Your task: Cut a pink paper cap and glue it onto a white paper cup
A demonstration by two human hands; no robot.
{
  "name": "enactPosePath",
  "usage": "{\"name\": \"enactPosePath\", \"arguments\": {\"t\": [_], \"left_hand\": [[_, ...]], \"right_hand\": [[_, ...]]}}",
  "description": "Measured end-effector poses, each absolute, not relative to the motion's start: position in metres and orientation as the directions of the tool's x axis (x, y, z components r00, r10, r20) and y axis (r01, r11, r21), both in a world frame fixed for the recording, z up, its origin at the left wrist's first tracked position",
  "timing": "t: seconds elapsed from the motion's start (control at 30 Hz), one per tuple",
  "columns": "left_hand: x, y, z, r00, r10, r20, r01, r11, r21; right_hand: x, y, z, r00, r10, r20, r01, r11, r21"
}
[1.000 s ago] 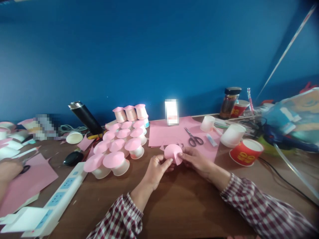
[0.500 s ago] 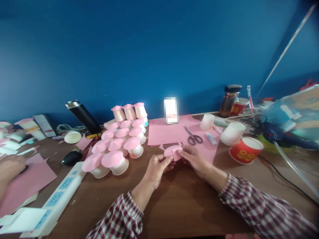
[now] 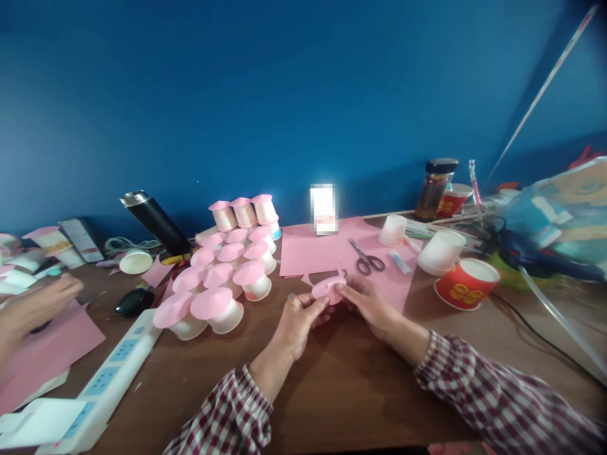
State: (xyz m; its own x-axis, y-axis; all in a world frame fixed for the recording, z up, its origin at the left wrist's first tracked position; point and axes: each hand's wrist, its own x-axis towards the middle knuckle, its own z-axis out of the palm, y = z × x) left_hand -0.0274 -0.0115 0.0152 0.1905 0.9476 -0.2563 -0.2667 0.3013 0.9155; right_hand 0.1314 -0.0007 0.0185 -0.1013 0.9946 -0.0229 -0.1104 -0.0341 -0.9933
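Between my two hands is a small pink paper disc (image 3: 325, 291), held above the brown table. My left hand (image 3: 300, 319) pinches its left and lower edge between thumb and fingers. On its right edge, my right hand (image 3: 365, 302) grips with thumb and fingers closed. Just behind the disc lies a pink paper scrap (image 3: 310, 278) with a curved cut-out. Black-handled scissors (image 3: 370, 263) rest on a pink paper sheet (image 3: 303, 243) beyond my right hand. Several paper cups with pink cone-shaped paper tops (image 3: 213, 303) stand to the left of my hands.
A white power strip (image 3: 111, 373) and a black computer mouse (image 3: 134, 302) lie left. Another person's hand (image 3: 42, 306) is over pink paper at far left. White paper cups (image 3: 441, 251), a red paper cup (image 3: 467, 284) and a blue glue gun (image 3: 531, 256) are at right.
The flap of the pink disc that stood up towards me now lies flatter, with its edges drawn together in my fingers. The other person's hand has lifted and moved right.
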Motion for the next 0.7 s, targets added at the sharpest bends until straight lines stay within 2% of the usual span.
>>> {"name": "enactPosePath", "arguments": {"t": [0.7], "left_hand": [[-0.0226, -0.0132, 0.0213, 0.123, 0.960, -0.253, -0.264, 0.277, 0.924]], "right_hand": [[0.1297, -0.0018, 0.0193, -0.089, 0.995, -0.048, -0.093, -0.056, -0.994]]}}
